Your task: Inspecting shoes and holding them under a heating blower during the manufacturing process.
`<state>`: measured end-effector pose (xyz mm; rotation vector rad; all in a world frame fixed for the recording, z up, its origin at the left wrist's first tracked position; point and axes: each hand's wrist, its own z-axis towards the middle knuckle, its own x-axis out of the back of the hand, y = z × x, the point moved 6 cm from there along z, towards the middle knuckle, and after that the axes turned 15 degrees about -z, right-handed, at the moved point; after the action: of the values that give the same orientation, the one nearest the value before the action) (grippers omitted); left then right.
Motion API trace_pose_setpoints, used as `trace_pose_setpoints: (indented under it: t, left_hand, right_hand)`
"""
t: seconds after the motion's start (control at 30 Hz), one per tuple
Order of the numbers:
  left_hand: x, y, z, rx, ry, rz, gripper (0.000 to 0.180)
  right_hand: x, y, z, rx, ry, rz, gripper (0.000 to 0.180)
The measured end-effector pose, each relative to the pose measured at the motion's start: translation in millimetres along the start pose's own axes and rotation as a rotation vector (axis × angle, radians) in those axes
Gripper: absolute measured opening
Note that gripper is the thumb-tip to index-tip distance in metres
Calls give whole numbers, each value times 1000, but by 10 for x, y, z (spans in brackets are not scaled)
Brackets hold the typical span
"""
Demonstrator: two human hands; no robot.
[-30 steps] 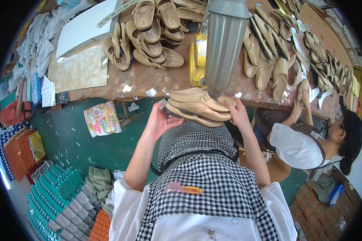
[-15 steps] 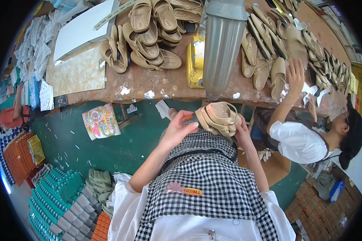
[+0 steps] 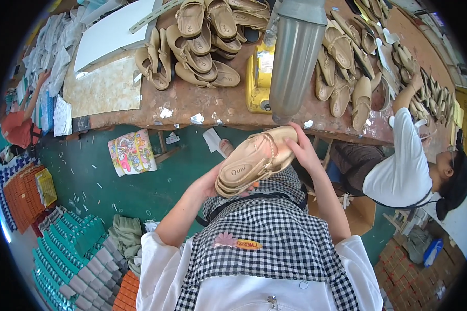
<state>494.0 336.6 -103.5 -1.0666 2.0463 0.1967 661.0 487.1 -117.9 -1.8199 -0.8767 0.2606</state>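
item: one tan sandal (image 3: pixel 255 158), held sole-down and slightly tilted over the lap, just off the near table edge; toe to one o'clock, heel to seven. layered edges below the heel suggest a second sandal stacked underneath, mostly hidden.

left hand (image 3: pixel 209 182): at eight o'clock of the item, clamped around the heel end from outside and below; most fingers out of sight.

right hand (image 3: pixel 303 149): at two o'clock, closed on the toe end, fingers lying over its front.

surroundings, clock read from the item: heap of finished-looking sandals (image 3: pixel 201 61) on the worktable (image 3: pixel 220 106), eleven o'clock; yellow machine (image 3: pixel 259 85), twelve; grey metal cylinder (image 3: pixel 297 67), one; spread of further sandals (image 3: pixel 341 101), between one and two; co-worker (image 3: pixel 399 173), three, one arm reaching across the table; open carton (image 3: pixel 360 212), four; checked apron (image 3: pixel 259 228), six; patterned cushion (image 3: pixel 132 153), nine.

step, as judged: handling and looking over the footwear, insole uppermost.

next move, as judged: calls for a steady hold at both ends, so that any under-layer does not slip when the item is turned or shifted.
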Motion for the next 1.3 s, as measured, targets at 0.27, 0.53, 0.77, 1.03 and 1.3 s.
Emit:
trace_pose_setpoints:
  t: [0.27,0.53,0.77,1.03,1.3]
  left_hand:
    - [-501,-169,235,212,-414,-406,61]
    - [-163,-168,428,40,-44,-169,54]
    - [-66,42,231,-39,-237,-179,53]
    - [-330,240,114,-693,116,309,58]
    - [-561,7,93,-690,-11,706,62]
  right_hand:
    - [429,135,-33,-111,135,32,39]
    - [989,108,-337,-40,415,330,34]
    - [1562,-72,-676,23,846,334,32]
    - [1446,162,-611,-30,738,489,33]
    - [212,242,-82,-247,221,492,55]
